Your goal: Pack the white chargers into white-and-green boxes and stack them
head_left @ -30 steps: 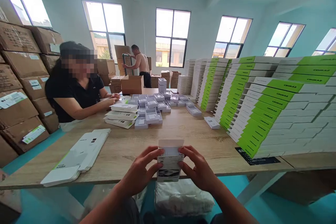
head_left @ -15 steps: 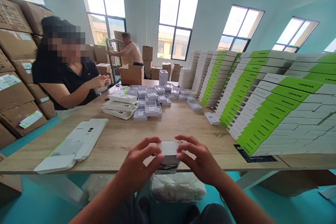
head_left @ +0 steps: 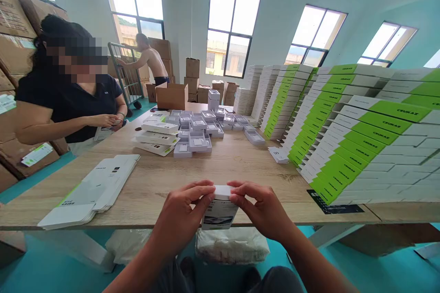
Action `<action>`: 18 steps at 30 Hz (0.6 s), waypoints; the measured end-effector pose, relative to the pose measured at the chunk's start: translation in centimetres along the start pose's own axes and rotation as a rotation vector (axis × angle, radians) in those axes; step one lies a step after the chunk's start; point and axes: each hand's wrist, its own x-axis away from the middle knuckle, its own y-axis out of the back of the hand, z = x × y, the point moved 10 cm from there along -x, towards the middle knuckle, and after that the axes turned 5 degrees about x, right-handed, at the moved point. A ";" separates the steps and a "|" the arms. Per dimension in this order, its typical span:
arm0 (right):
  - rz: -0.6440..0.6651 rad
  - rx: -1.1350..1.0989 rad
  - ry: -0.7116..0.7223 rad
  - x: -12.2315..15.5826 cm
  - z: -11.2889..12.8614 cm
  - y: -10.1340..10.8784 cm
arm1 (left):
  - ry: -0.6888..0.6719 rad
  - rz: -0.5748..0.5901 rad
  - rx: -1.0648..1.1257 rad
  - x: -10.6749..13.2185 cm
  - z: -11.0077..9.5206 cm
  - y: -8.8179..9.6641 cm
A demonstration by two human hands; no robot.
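Between my two hands, at the near edge of the table, stands a small white carton [head_left: 220, 213] with a dark picture on the side facing me. My left hand [head_left: 187, 208] pinches its upper left corner between thumb and fingers. The upper right corner is gripped the same way by my right hand [head_left: 259, 206]. The carton is upright and its top looks closed. Farther up the table lie several white trays [head_left: 197, 141], each with a small piece inside. Left of them is a short pile of white and green boxes [head_left: 160, 127].
Flat unfolded cartons [head_left: 98, 187] lie at the left. Tall stacks of white and green boxes [head_left: 357, 146] fill the right side. A co-worker [head_left: 68, 100] sits at the left edge; another person [head_left: 151, 62] holds a trolley [head_left: 127, 75] at the back. An open cardboard box [head_left: 172, 96] stands at the far end.
My fingers have closed in on the carton's upper corners, and its top now looks flat. The co-worker's hands have lowered and hold a carton piece. The trolley and the person behind have moved left.
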 end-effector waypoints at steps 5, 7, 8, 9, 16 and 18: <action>0.052 0.125 0.276 0.6 1.0 -0.1 | -0.233 0.053 -0.088 0.4 -1.0 0.2; 0.055 0.145 0.298 0.6 0.8 -0.2 | -0.360 0.068 -0.096 0.6 -1.3 0.2; 0.061 0.144 0.296 0.5 0.7 -0.4 | -0.405 0.077 -0.093 0.8 -1.2 0.1; 0.068 0.138 0.292 0.5 0.7 -0.7 | -0.427 0.085 -0.083 0.9 -0.9 -0.1; -0.016 0.073 0.064 1.3 0.9 1.4 | -0.056 -0.002 0.139 3.4 6.1 -3.9; 0.017 0.126 -0.013 1.7 1.2 2.5 | -0.152 -0.099 0.024 3.6 5.8 -4.8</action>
